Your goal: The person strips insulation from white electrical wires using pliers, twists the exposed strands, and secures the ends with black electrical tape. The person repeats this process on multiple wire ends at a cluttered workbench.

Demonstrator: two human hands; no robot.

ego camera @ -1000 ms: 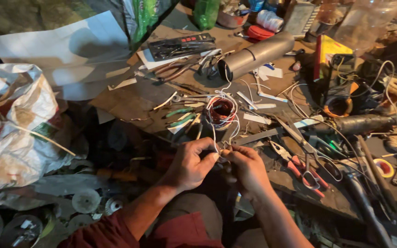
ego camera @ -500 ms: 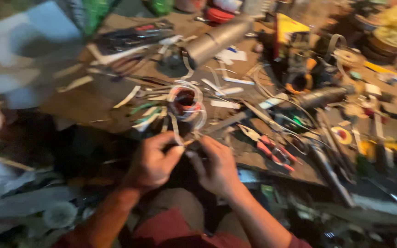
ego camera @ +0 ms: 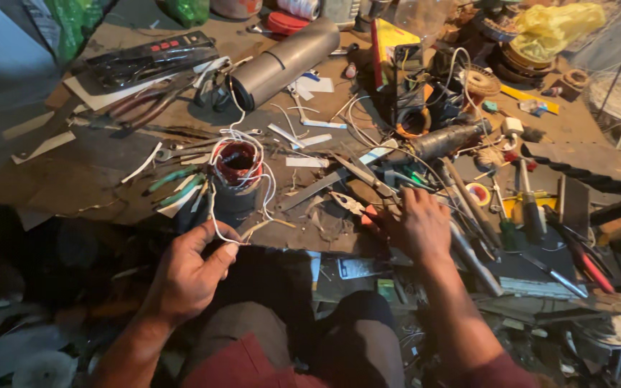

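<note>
Wound coil (ego camera: pixel 237 162) with red-brown core, standing upright in a dark housing near the middle of the worktop (ego camera: pixel 73 172). White lead wires (ego camera: pixel 213 215) looping off its top and trailing down toward the front edge. Left hand (ego camera: pixel 192 269) closed on one lead, pinched between thumb and forefinger, pulled toward the body. Right hand (ego camera: pixel 417 226) well apart from the coil, laid palm-down on red-handled pliers (ego camera: pixel 357 208); fingers curled over the handles, firm grip not confirmable.

Risks noted:
- Lead under one-handed tension, coil unsupported: likely to tip or drag the housing off the edge.
- Thin wire bent sharply at the pinch: possible kink or break at the winding.
- Loose loops lying near green-handled pliers (ego camera: pixel 174 183): snagging probable on any tug.
- Crowded worktop around the right hand, with screwdrivers (ego camera: pixel 526 208) and a grey cylinder (ego camera: pixel 285 61) nearby: blind reach liable to knock tools off or catch a sharp jaw.
- Dim light: wire ends hard to tell apart.
</note>
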